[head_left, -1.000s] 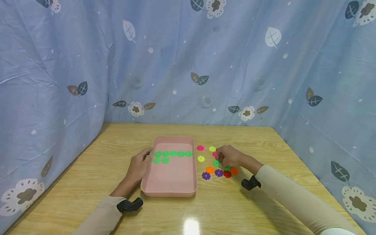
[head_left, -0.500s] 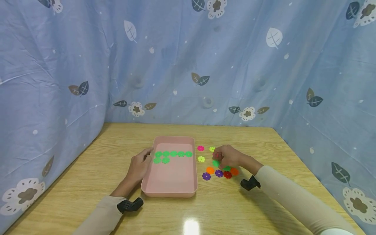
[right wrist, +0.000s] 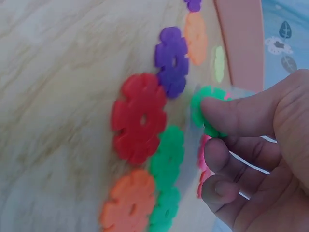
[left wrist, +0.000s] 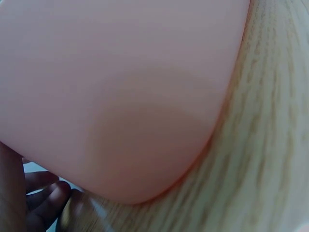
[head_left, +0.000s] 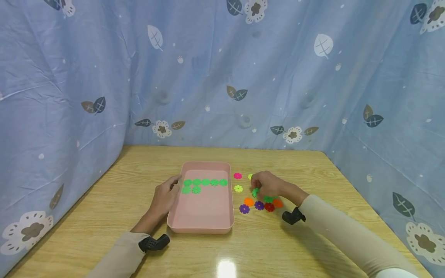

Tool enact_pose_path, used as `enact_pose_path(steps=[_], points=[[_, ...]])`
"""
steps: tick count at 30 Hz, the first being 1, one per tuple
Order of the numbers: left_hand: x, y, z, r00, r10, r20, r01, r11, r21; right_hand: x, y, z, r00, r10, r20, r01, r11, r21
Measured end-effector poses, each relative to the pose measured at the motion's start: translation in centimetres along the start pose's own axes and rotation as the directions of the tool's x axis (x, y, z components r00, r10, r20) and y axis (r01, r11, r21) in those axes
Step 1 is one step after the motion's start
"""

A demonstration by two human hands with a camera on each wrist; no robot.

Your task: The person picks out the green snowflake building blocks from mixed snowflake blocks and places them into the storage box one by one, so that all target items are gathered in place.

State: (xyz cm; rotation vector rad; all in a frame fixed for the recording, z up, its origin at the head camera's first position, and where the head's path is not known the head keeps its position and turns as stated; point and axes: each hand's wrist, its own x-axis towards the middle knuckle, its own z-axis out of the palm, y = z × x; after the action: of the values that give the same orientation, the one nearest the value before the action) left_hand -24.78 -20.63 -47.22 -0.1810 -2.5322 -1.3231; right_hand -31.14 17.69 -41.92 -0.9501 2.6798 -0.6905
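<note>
My left hand [head_left: 165, 196] grips the left side of a pink plastic tray [head_left: 204, 212]; in the left wrist view its fingers [left wrist: 48, 203] curl by the tray wall. Several green flower-shaped discs [head_left: 205, 182] lie in the tray in two rows. To the right of the tray, my right hand [head_left: 268, 184] pinches another green flower-shaped disc [right wrist: 197, 110], which stands tilted under the thumb in the right wrist view. Pink and red discs are partly hidden behind those fingers. A red disc [right wrist: 140, 118] and more green discs [right wrist: 166, 157] lie beside the hand.
Loose flower discs are spread on the wooden table [head_left: 295, 247]: a pink one [head_left: 238, 176], a yellow one [head_left: 238, 188], orange [head_left: 248, 201] and purple ones [head_left: 244, 209]. A blue patterned curtain [head_left: 222, 77] encloses the back and sides.
My right hand has shifted slightly left, and the green disc under its fingers now stands tilted in the pinch. The left hand and the tray keep their place.
</note>
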Motion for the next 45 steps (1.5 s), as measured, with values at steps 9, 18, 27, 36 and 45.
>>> enact_pose_path(steps=[9,18,27,36,45], points=[[-0.1,-0.1,0.0,1.000,0.002,-0.001,-0.002,1.000,-0.002,1.1,-1.4,0.1,0.998,-0.029,-0.051,0.030,0.999,0.021],[-0.1,-0.3,0.1,1.000,0.016,0.015,-0.016,1.000,-0.006,2.9,-3.0,0.2,0.984,-0.074,-0.160,0.073,0.997,-0.013],[0.1,-0.5,0.1,1.000,0.024,0.004,-0.024,1.000,-0.005,4.2,-4.6,0.8,0.968,-0.122,-0.220,0.126,0.992,0.000],[0.1,-0.8,0.2,1.000,0.021,0.012,-0.021,1.000,-0.016,5.2,-5.7,1.7,0.961,-0.154,-0.230,0.167,0.985,0.034],[0.1,-0.6,0.1,1.000,0.015,0.015,-0.015,1.000,-0.020,5.9,-6.8,2.4,0.966,-0.145,-0.213,0.165,0.983,0.082]])
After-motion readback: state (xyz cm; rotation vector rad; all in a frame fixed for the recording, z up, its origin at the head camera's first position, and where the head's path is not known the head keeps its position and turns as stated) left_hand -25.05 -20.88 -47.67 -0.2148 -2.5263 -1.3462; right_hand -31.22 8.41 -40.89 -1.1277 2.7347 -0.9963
